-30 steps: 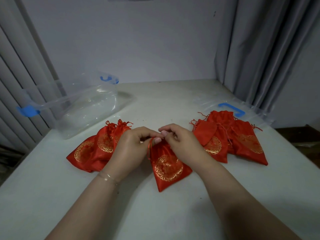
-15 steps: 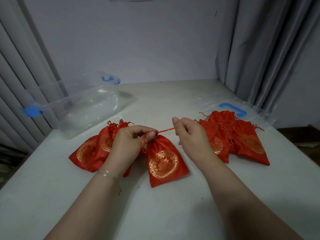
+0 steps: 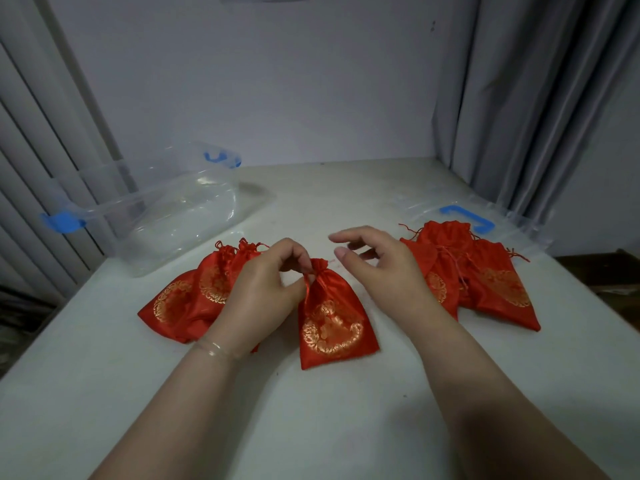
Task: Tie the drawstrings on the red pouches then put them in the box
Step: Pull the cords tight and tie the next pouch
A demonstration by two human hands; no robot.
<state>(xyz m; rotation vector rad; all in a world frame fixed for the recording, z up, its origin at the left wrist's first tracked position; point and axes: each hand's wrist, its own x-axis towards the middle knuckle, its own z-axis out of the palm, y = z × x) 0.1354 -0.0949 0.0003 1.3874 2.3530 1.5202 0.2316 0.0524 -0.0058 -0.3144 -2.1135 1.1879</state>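
Note:
A red pouch with a gold emblem point(image 3: 334, 323) lies on the white table point(image 3: 311, 410) in the middle, its neck cinched. My left hand point(image 3: 263, 289) pinches the pouch's neck and drawstring at its top. My right hand point(image 3: 377, 265) hovers just right of the neck with fingers spread and loosely bent, holding nothing I can see. A pile of red pouches point(image 3: 201, 292) lies to the left, partly behind my left hand. Another pile of red pouches point(image 3: 485, 275) lies to the right. The clear plastic box point(image 3: 166, 213) with blue latches stands at the back left.
The box's clear lid with a blue handle point(image 3: 465, 216) lies flat at the back right, partly under the right pile. Grey curtains hang on both sides, and a wall closes the far edge of the table.
My right hand has let go of the drawstring it was pulling to the right and has opened. The pouch's neck is drawn tight. My left hand keeps its pinch at the neck.

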